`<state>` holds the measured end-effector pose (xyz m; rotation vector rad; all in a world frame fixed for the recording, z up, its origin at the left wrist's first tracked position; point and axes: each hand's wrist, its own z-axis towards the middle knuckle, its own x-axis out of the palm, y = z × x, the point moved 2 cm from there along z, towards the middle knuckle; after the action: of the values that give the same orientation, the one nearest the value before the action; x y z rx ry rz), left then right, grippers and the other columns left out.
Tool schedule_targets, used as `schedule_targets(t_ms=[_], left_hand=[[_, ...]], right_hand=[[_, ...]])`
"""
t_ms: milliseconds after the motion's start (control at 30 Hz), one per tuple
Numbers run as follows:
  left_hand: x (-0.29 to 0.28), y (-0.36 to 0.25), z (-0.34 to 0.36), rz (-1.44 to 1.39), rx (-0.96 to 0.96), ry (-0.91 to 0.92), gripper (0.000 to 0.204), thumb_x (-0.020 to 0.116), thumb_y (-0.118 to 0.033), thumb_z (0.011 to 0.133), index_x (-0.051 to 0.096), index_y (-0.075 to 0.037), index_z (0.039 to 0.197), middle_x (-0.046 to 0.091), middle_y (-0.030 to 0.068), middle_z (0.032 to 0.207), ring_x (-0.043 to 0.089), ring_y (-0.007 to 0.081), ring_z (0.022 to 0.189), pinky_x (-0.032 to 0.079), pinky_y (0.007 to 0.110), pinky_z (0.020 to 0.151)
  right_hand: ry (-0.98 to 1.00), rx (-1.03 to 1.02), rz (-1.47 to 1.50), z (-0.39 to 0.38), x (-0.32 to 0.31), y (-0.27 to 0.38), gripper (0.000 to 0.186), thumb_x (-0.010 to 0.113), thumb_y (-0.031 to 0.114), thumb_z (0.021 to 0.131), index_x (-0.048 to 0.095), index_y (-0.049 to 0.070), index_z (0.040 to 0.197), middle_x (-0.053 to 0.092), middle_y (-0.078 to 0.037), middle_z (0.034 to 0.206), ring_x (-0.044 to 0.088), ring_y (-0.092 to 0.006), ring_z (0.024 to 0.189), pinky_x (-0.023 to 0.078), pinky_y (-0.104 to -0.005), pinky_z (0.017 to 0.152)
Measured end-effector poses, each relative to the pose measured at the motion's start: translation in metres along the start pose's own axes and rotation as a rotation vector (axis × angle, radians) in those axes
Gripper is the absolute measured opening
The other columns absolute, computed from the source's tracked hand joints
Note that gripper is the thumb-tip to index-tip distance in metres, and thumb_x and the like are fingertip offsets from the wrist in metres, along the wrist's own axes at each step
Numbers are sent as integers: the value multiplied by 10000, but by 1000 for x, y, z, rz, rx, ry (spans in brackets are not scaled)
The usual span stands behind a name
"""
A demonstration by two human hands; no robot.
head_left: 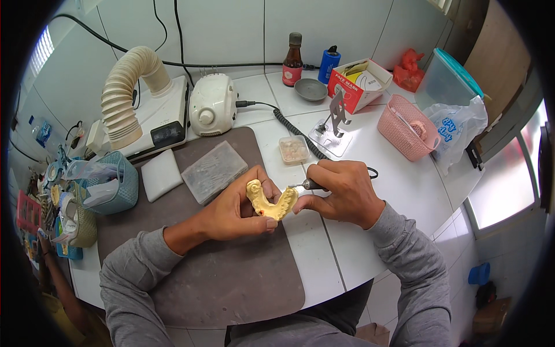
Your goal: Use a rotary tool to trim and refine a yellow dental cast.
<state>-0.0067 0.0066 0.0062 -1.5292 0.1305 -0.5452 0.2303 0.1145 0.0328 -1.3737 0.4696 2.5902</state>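
Note:
My left hand [234, 211] grips a yellow horseshoe-shaped dental cast [270, 202] just above the brown mat [225, 272]. My right hand [341, 191] holds a thin rotary handpiece [306, 185] like a pen, its tip touching the right arm of the cast. A coiled black cord [295, 133] runs from the handpiece back to a white motor unit [212, 104]. Both forearms wear grey sleeves.
A small clear box of casts [293, 149] and a clear flat case [214, 172] lie behind the hands. A ribbed suction hose [130, 92], teal basket [118, 182], pink basket [407, 127], metal stand [335, 118], bottle [293, 61] and red-white carton [358, 84] stand around.

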Motion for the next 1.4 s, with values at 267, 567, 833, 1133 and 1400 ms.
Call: schedule_targets(t_ms=[267, 567, 833, 1133, 1400], left_hand=[[-1, -1, -1, 30, -8, 7, 465, 818, 24, 945, 453, -81, 1214, 592, 85, 1249, 695, 133, 1021, 626, 304, 857], [3, -7, -2, -16, -44, 15, 462, 823, 7, 945, 457, -76, 1214, 581, 91, 1250, 698, 140, 1006, 633, 307, 834], [1, -7, -2, 4, -55, 14, 462, 832, -25, 943, 461, -75, 1214, 581, 91, 1251, 703, 135, 996, 632, 298, 814], [1, -5, -2, -2, -39, 13, 461, 829, -22, 943, 460, -78, 1213, 582, 93, 1253, 718, 137, 971, 617, 275, 768], [-1, -4, -1, 4, -67, 34, 460, 828, -31, 948, 460, -83, 1218, 589, 91, 1247, 714, 128, 955, 604, 273, 769]], right_hand=[[-21, -11, 31, 1, 0, 2, 663, 875, 673, 824, 617, 63, 815, 552, -57, 669, 575, -260, 534, 446, -399, 508], [-1, -5, 52, 1, 0, 1, 670, 880, 679, 810, 626, 58, 813, 555, -58, 663, 580, -258, 535, 449, -403, 510], [-21, 5, 49, 2, -1, 2, 674, 895, 671, 796, 617, 58, 810, 558, -60, 667, 581, -265, 539, 445, -405, 514], [-2, -2, 58, 1, 0, 2, 659, 895, 657, 809, 619, 58, 813, 552, -61, 669, 585, -264, 543, 449, -408, 516], [-12, 2, 63, 0, -1, 2, 672, 889, 669, 811, 613, 56, 800, 552, -61, 668, 590, -265, 544, 454, -408, 517]])
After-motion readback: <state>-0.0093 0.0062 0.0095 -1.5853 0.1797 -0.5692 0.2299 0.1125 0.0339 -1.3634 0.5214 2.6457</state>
